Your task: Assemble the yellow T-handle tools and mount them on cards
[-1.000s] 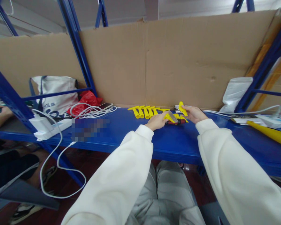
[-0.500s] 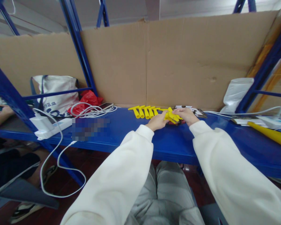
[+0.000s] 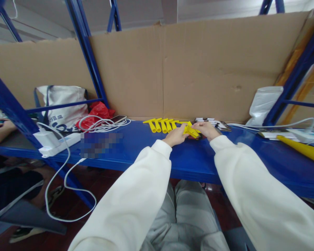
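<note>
Over the blue shelf top [image 3: 146, 144], my left hand [image 3: 175, 136] is closed around a yellow plastic part [image 3: 192, 132], gripping it from its left side. The fingers of my right hand [image 3: 207, 129] are pinched together at the part's upper right, against it or just beside it; whether they hold a small piece cannot be made out. Something dark shows at the part's lower right end. Left of my hands, several yellow T-shaped plastic parts [image 3: 157, 126] with round hollow stems lie in a row, stems toward me.
Coiled white cable [image 3: 104, 123], a phone [image 3: 118, 119] and a power strip [image 3: 60, 143] lie to the left. Cardboard [image 3: 204, 66] walls the back. Black-and-white packets [image 3: 222, 126] sit behind my right hand. A long yellow object [image 3: 300, 149] lies far right. Another person's arm [image 3: 2, 129] shows at far left.
My right hand has shifted slightly left and its fingers are bunched more tightly at the yellow part. My left hand keeps its hold. The row of parts is unchanged.
</note>
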The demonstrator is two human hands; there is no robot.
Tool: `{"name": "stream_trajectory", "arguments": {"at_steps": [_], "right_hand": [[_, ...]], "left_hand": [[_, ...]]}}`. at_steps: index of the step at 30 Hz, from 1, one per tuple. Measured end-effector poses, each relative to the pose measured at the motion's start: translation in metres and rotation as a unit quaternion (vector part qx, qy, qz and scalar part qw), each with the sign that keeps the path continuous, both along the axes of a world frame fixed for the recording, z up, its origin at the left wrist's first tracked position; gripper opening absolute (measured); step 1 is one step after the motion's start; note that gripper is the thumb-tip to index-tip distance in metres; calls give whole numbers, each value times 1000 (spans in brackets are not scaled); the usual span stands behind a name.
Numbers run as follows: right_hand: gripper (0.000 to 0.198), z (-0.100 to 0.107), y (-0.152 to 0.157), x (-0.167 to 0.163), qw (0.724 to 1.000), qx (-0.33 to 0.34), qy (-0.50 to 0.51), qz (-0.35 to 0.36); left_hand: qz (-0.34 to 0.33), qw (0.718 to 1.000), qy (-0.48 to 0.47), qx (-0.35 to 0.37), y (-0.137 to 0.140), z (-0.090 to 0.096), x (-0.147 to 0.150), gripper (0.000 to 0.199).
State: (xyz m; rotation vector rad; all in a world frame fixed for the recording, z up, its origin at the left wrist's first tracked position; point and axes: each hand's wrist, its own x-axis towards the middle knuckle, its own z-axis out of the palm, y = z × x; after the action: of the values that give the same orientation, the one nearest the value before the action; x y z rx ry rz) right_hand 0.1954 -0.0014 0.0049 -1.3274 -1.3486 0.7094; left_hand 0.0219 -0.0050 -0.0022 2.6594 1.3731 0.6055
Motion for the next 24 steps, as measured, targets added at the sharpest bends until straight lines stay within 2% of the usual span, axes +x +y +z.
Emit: {"name": "stream_trajectory", "arguments": {"at_steps": [6, 12, 24], "right_hand": [[33, -2, 1, 1, 999, 6, -41, -20], [31, -9, 9, 4, 996, 50, -49, -52], [22, -10, 12, 9, 997, 27, -39, -53]], "left_hand": [[-20, 1000, 1, 15, -2, 2, -2, 41], [-28, 999, -18, 16, -3, 2, -2, 38], [-53, 996, -70, 27, 10, -7, 0, 35]]}}
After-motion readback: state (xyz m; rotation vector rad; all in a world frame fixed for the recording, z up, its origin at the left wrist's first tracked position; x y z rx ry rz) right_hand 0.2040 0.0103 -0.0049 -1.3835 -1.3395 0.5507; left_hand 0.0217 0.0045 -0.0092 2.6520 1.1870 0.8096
